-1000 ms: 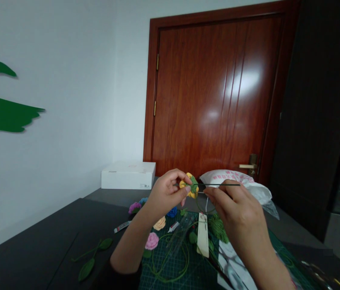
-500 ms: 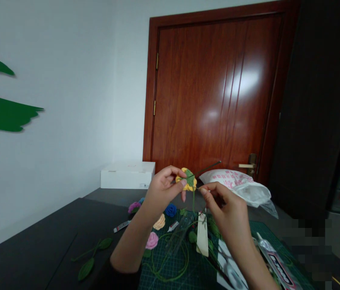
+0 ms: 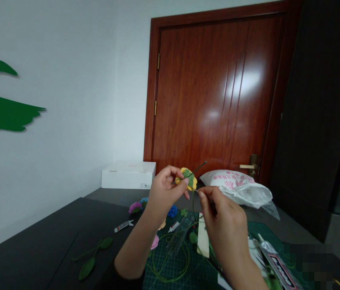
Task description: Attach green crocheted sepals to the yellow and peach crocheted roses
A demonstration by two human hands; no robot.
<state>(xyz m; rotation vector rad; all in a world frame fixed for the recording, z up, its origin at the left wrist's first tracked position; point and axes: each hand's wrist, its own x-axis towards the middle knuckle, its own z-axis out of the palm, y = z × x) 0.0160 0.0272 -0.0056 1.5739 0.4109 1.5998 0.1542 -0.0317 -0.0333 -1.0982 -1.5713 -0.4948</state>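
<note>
My left hand (image 3: pixel 165 195) is closed on a yellow crocheted flower (image 3: pixel 193 183), thumb against its green back. The flower is held above the mat with that back facing me. A thin dark green stem (image 3: pixel 199 167) sticks out of it toward the upper right. From the flower hangs a green strand of yarn (image 3: pixel 193 201). Close to the flower's lower right edge, my right hand (image 3: pixel 227 215) pinches something thin and pale, too small to name surely. Below them a green cutting mat (image 3: pixel 198 276) carries a loop of green yarn (image 3: pixel 170 280).
Around the mat lie a blue flower (image 3: pixel 172 211), a purple flower (image 3: pixel 134 207), a pink flower (image 3: pixel 155 242), small tubes (image 3: pixel 122 226) and a large glue tube (image 3: pixel 278 264). Two leaves (image 3: pixel 87 269) lie left. Behind stand a white box (image 3: pixel 128 175) and a plastic bag (image 3: pixel 236 183).
The stem has swung, its tip now further left and the stem steeper. My right hand has dropped slightly, still pinching near the flower's edge. My left hand keeps its hold.
</note>
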